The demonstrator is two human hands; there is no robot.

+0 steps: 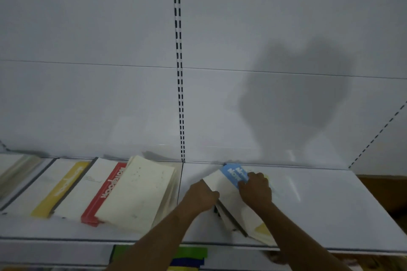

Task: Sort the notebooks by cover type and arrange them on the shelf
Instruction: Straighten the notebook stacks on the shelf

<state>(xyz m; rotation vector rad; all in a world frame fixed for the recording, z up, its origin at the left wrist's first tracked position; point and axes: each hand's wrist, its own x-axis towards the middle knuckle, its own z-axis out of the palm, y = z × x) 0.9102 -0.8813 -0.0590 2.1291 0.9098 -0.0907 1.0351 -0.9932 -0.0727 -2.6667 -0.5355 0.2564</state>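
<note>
White glossy shelf (319,200); both hands grip flat blue-banded notebook (233,176).

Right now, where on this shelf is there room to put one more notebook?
The bare white shelf right of the right hand has room. Left of the slotted post, the red notebook, yellow notebook and cream notebook overlap, so it is crowded.
</note>
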